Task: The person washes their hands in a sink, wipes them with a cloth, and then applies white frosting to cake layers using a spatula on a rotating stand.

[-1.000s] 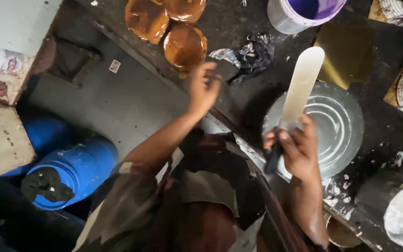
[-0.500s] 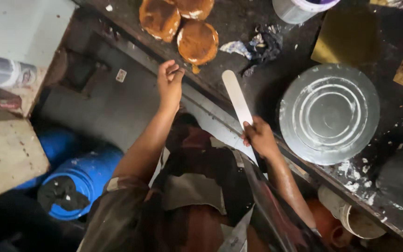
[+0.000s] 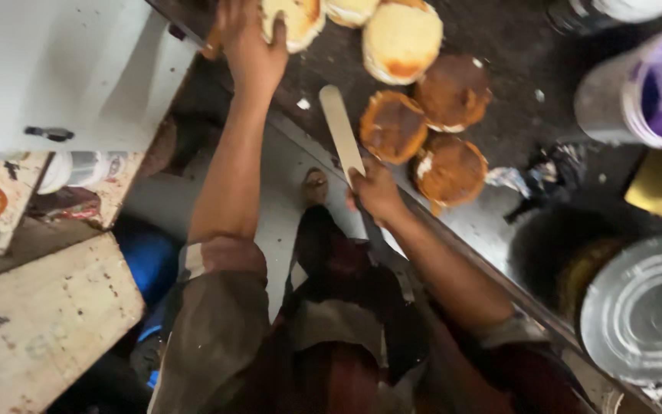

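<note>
The left hand [image 3: 250, 42] lies spread on a pale cake round [image 3: 294, 19] at the desk [image 3: 515, 54] edge; pressing unevenly could tip it floorward. The right hand [image 3: 377, 192] grips a spatula [image 3: 342, 130], whose blade could gouge the nearby browned rounds [image 3: 392, 126].

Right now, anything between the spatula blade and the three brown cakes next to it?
Nothing visible. The spatula, held by the right hand, has bare dark counter between its blade and the nearest brown cake. The left hand rests on a pale cake, away from that gap.
</note>
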